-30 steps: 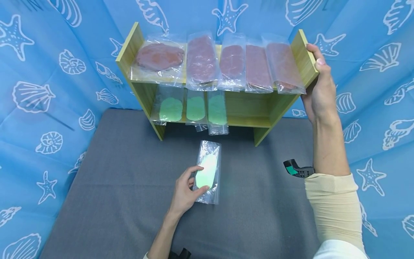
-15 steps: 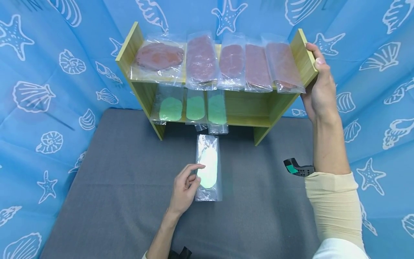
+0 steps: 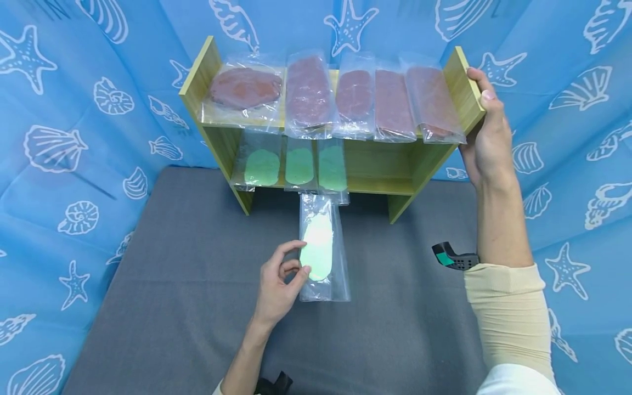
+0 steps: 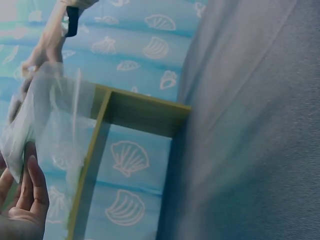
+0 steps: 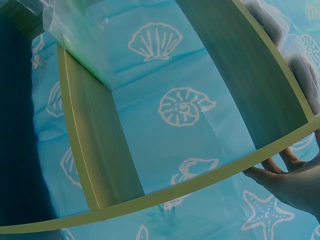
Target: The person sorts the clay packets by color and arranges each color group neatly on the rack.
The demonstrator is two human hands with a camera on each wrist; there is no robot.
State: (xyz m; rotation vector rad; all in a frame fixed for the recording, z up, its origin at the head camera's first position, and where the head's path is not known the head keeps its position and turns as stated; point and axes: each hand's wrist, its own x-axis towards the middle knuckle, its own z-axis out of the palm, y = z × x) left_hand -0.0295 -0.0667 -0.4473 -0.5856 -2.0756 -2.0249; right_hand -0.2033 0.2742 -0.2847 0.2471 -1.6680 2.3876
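Observation:
In the head view my left hand [image 3: 277, 288] pinches the left edge of a clear plastic bag [image 3: 338, 274] in front of the shelf. Inside the bag lies a flat, pale green rounded slab [image 3: 317, 247], bright with glare. The left wrist view shows the left fingers [image 4: 36, 192] curled at the bag's edge, and the bag is held off the table. My right hand [image 3: 486, 129] grips the right side panel of a two-tier wooden shelf [image 3: 380, 164], thumb on its front edge. From the right wrist, this hand [image 5: 295, 182] appears at the panel's outer side.
Several bagged reddish-brown slabs [image 3: 308, 90] line the upper tier. Three bagged green slabs [image 3: 298, 166] lean at the left of the lower tier. A grey cloth [image 3: 395, 307] covers the table, and a blue seashell-patterned curtain [image 3: 89, 181] surrounds it.
The held bag has moved away from me toward the shelf, its top now overlapping the lower tier's front. My left hand shifted slightly with it. The right hand stayed on the panel.

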